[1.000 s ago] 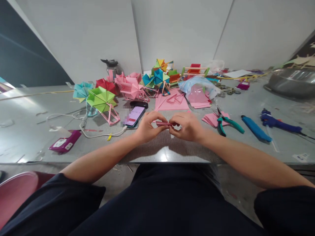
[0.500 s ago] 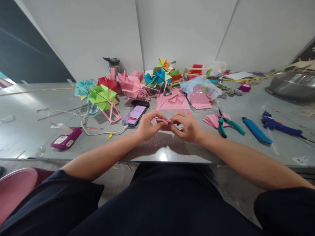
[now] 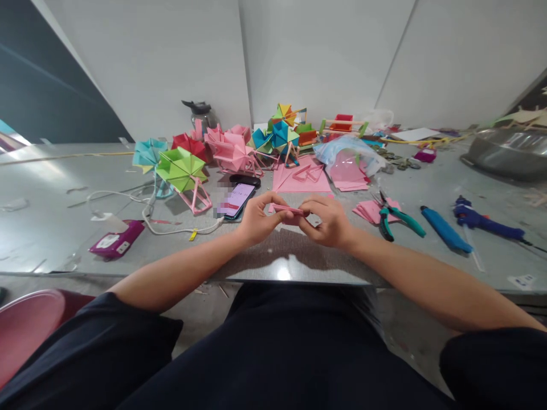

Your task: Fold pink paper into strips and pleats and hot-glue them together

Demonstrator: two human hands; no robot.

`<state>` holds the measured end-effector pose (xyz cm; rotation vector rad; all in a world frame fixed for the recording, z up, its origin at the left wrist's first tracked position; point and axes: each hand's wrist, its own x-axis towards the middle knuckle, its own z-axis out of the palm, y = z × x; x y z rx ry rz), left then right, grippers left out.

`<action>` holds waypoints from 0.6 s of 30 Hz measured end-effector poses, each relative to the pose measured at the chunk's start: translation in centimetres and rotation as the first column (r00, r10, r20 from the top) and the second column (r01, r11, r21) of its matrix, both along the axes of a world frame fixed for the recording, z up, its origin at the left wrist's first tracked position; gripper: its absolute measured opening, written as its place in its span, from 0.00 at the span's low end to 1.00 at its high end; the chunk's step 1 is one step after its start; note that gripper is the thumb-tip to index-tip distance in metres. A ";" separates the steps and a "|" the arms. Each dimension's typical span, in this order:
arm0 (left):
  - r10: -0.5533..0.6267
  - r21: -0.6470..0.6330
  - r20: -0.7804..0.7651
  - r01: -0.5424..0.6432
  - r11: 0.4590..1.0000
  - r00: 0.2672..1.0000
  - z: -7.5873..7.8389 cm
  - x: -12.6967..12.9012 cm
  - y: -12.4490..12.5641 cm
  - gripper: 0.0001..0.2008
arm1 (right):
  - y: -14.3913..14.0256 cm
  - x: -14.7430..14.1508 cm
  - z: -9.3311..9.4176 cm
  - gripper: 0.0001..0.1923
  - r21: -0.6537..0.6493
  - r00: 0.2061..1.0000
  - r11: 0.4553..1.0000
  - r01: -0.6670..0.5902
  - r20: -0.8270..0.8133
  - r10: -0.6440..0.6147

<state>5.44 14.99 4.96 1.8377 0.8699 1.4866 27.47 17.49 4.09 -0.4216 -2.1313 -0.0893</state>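
Observation:
Both of my hands meet just above the near edge of the grey table. My left hand and my right hand pinch the two ends of a small folded pink paper strip between thumbs and fingertips. Loose pink paper pieces lie just right of my right hand. Larger pink sheets lie beyond my hands. A phone with a lit screen lies just beyond my left hand.
Several folded paper pinwheels, green, pink and blue, stand at the back. Green-handled pliers, a blue lighter and a blue glue gun lie to the right. A magenta packet and white cable lie left. A metal bowl stands far right.
My hands stay together on the pink strip, with only small finger shifts. The camera has tilted slightly, so everything sits a little lower and to the right.

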 end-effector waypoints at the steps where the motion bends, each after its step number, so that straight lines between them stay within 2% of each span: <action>1: 0.001 0.009 -0.002 -0.001 1.000 1.000 -0.1 -0.1 0.2 0.17 | 0.1 0.0 0.0 0.04 0.017 1.000 1.000 -0.003 -0.004 0.003; 7: 0.008 0.017 -0.001 -0.008 1.000 1.000 -0.5 -0.2 0.7 0.19 | 0.0 -0.2 -0.1 0.04 -0.055 0.998 0.997 -0.050 -0.040 0.048; 13: 0.036 -0.044 -0.104 -0.041 0.998 0.994 -0.5 -0.2 0.9 0.19 | 0.1 -0.2 0.2 0.07 -0.200 0.968 0.980 -0.022 -0.248 -0.029; 18: 0.080 -0.088 -0.172 -0.096 0.991 0.982 -0.5 -0.6 1.1 0.20 | 0.1 -0.4 0.4 0.05 -0.265 0.960 0.964 -0.009 -0.271 -0.065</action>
